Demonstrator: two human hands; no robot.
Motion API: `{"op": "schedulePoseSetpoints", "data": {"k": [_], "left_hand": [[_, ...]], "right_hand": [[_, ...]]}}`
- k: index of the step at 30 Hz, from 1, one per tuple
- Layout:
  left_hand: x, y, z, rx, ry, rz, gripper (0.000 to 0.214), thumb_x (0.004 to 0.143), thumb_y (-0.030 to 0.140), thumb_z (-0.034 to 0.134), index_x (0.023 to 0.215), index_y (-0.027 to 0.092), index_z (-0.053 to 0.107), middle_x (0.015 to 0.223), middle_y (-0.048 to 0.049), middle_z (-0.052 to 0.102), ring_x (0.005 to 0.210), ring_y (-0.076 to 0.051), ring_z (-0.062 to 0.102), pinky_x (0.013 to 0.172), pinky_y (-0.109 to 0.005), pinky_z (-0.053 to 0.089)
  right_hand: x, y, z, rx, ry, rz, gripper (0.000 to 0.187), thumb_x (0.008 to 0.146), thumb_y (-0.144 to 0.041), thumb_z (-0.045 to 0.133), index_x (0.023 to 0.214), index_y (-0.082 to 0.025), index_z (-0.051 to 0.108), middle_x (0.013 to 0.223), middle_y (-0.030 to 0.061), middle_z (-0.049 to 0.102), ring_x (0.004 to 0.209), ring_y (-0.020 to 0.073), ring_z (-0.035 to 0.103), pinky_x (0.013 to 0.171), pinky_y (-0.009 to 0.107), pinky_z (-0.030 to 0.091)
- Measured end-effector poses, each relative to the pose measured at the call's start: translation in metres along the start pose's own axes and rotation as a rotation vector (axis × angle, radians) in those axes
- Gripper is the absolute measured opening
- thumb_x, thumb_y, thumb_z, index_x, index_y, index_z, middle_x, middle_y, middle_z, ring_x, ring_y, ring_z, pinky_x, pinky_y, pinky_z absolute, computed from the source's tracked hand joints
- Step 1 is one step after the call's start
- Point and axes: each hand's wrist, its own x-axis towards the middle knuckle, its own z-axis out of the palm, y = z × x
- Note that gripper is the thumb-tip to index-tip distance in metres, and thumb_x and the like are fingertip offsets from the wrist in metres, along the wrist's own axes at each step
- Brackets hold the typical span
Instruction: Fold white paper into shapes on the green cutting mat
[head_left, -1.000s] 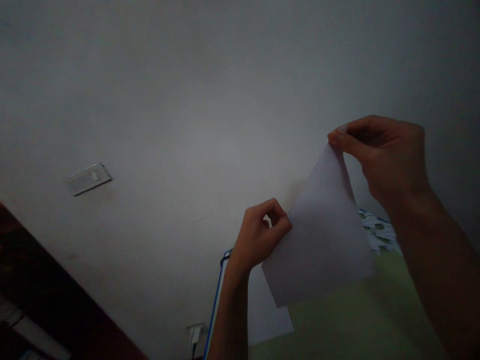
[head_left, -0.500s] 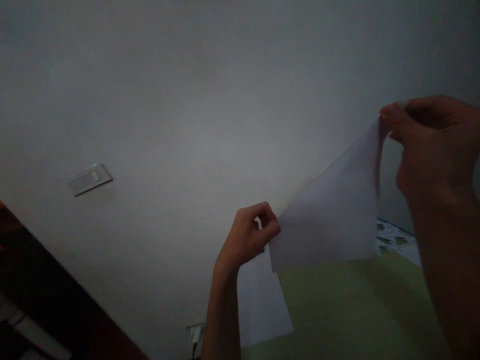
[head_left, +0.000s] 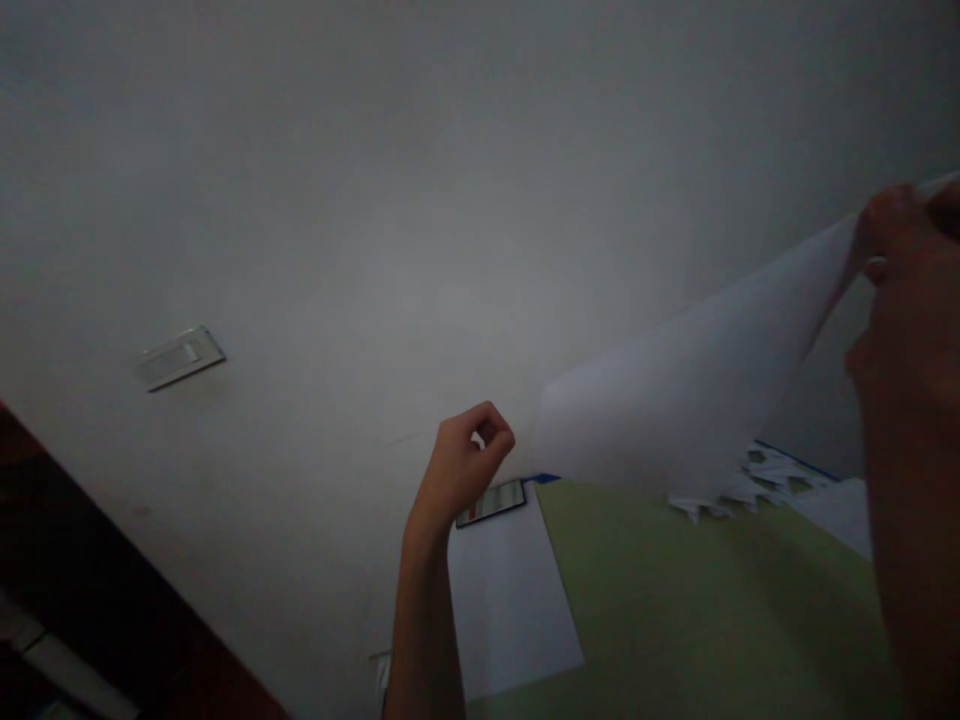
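Observation:
My right hand (head_left: 911, 290), partly cut off by the right edge of the view, pinches a white sheet of paper (head_left: 667, 410) by its upper right end. The sheet hangs in the air, slanting down to the left, and its loose end is blurred. My left hand (head_left: 469, 460) is closed in a pinch, thumb against forefinger. A small gap separates it from the sheet, and nothing shows between its fingertips. Below it, more white paper (head_left: 514, 610) lies on the green tabletop (head_left: 675, 600). A phone (head_left: 491, 503) rests at that paper's far end.
Cut white paper pieces with jagged edges (head_left: 772, 480) lie at the table's back right, beside another white sheet (head_left: 836, 510). A pale wall (head_left: 375, 230) rises behind, with a switch plate (head_left: 182, 358) on the left. A dark edge (head_left: 112, 580) crosses the lower left.
My left hand has let go of the sheet's left corner and moved slightly left. My right hand has carried the sheet right, and the loose end swings up. The phone has come into view.

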Motion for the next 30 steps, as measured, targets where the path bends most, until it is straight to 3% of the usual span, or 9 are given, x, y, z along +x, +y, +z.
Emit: {"op": "schedulePoseSetpoints", "data": {"k": [2, 6, 8, 11, 18, 22, 30], "left_hand": [[0.002, -0.003, -0.002, -0.007, 0.099, -0.014, 0.009, 0.078, 0.023, 0.059, 0.072, 0.018, 0.062, 0.068, 0.0001, 0.062, 0.067, -0.014, 0.056, 0.059, -0.024, 0.042], [0.002, 0.002, -0.003, -0.083, 0.188, -0.036, 0.016, 0.084, 0.031, 0.062, 0.077, 0.018, 0.065, 0.071, -0.0009, 0.065, 0.068, -0.014, 0.058, 0.058, -0.023, 0.043], [0.000, 0.009, -0.001, -0.151, 0.149, -0.039, 0.020, 0.087, 0.036, 0.063, 0.080, 0.018, 0.066, 0.074, -0.0019, 0.067, 0.069, -0.014, 0.059, 0.055, -0.022, 0.043], [-0.002, 0.018, 0.003, -0.206, 0.108, -0.008, 0.026, 0.089, 0.042, 0.064, 0.083, 0.018, 0.068, 0.078, -0.0032, 0.069, 0.070, -0.014, 0.060, 0.053, -0.022, 0.044], [-0.009, 0.042, 0.008, -0.184, 0.076, 0.141, 0.021, 0.092, 0.039, 0.065, 0.094, 0.019, 0.072, 0.097, -0.0053, 0.074, 0.093, -0.016, 0.067, 0.080, -0.027, 0.053], [-0.007, 0.048, 0.008, -0.192, 0.037, 0.153, 0.020, 0.090, 0.038, 0.068, 0.096, 0.020, 0.073, 0.098, -0.0049, 0.075, 0.091, -0.016, 0.068, 0.080, -0.028, 0.054], [-0.012, 0.044, 0.013, -0.316, -0.188, 0.103, 0.023, 0.088, 0.038, 0.072, 0.099, 0.018, 0.074, 0.092, -0.0053, 0.075, 0.085, -0.016, 0.070, 0.081, -0.028, 0.056]], "right_hand": [[-0.001, -0.007, -0.001, 0.017, 0.047, 0.044, 0.020, 0.070, -0.006, 0.082, 0.084, -0.016, 0.072, 0.075, 0.0002, 0.065, 0.066, 0.0151, 0.063, 0.065, 0.035, 0.048], [-0.022, -0.043, 0.009, 0.007, -0.060, 0.028, 0.014, 0.067, -0.007, 0.082, 0.075, -0.015, 0.074, 0.070, -0.0013, 0.065, 0.062, 0.0119, 0.060, 0.061, 0.030, 0.046], [-0.035, -0.060, 0.015, 0.047, -0.168, 0.093, 0.012, 0.066, -0.009, 0.083, 0.072, -0.016, 0.074, 0.066, -0.0011, 0.065, 0.057, 0.0108, 0.057, 0.056, 0.028, 0.044], [-0.052, -0.079, 0.019, 0.093, -0.437, 0.175, 0.011, 0.067, -0.014, 0.084, 0.072, -0.018, 0.075, 0.068, -0.0007, 0.069, 0.060, 0.0118, 0.059, 0.057, 0.027, 0.046], [-0.078, -0.125, 0.024, 0.194, -0.845, 0.211, 0.014, 0.075, -0.033, 0.082, 0.073, -0.022, 0.074, 0.071, -0.0012, 0.071, 0.065, 0.0145, 0.063, 0.060, 0.028, 0.050], [-0.086, -0.139, 0.029, 0.218, -0.935, 0.177, 0.019, 0.078, -0.042, 0.079, 0.073, -0.025, 0.072, 0.071, -0.0016, 0.069, 0.065, 0.0158, 0.064, 0.059, 0.029, 0.052], [-0.089, -0.138, 0.023, 0.272, -1.020, 0.197, 0.024, 0.079, -0.049, 0.077, 0.076, -0.025, 0.072, 0.075, -0.0002, 0.071, 0.068, 0.0170, 0.065, 0.057, 0.028, 0.050]]}}
